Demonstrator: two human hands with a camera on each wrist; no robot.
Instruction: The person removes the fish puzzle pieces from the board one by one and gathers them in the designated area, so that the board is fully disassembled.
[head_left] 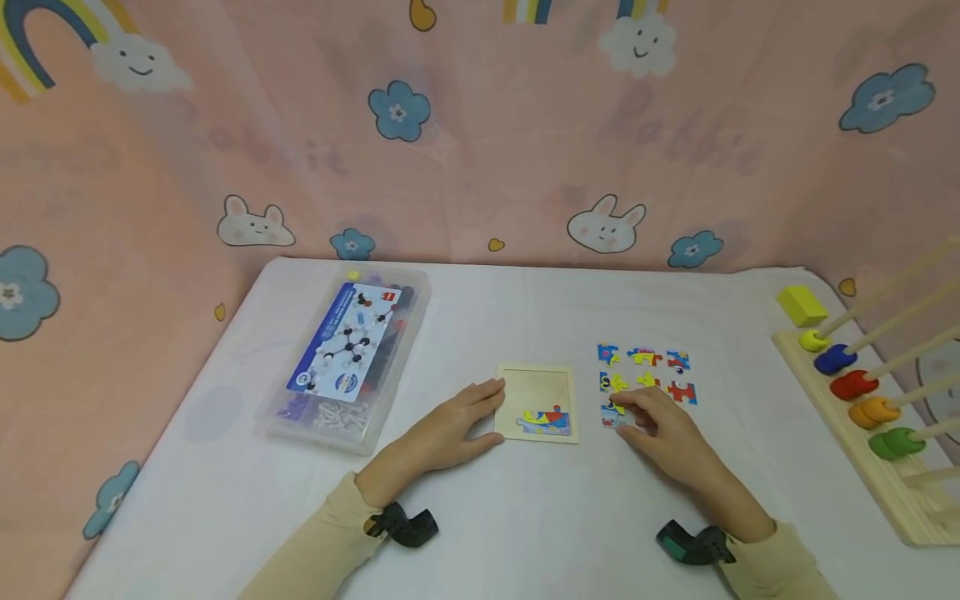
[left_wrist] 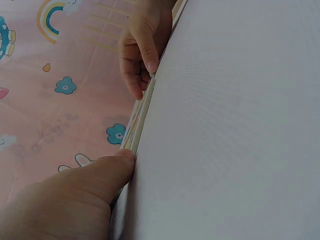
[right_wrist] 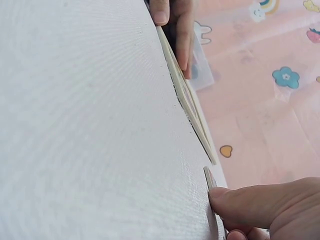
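Observation:
A square wooden puzzle tray (head_left: pixel 536 379) lies on the table with joined puzzle pieces (head_left: pixel 546 422) in its lower right part. My left hand (head_left: pixel 453 427) touches the tray's left edge, its thumb (left_wrist: pixel 112 172) near the lower corner and its fingers by the upper one. To the right of the tray, loose puzzle pieces (head_left: pixel 681 392) lie in rough rows. My right hand (head_left: pixel 671 437) pinches a puzzle piece (head_left: pixel 609 417) at the lower left of that group. In the right wrist view, the piece's edge (right_wrist: pixel 208 176) shows at the thumb tip; its underside is hidden.
A clear plastic case (head_left: pixel 386 400) with a molecule-model label stands at the left. On the right are a wooden peg board (head_left: pixel 847 433) with coloured rings and a yellow block (head_left: pixel 802 306). White cloth covers the table (head_left: pixel 495 533); a printed pink curtain (head_left: pixel 480 175) hangs behind.

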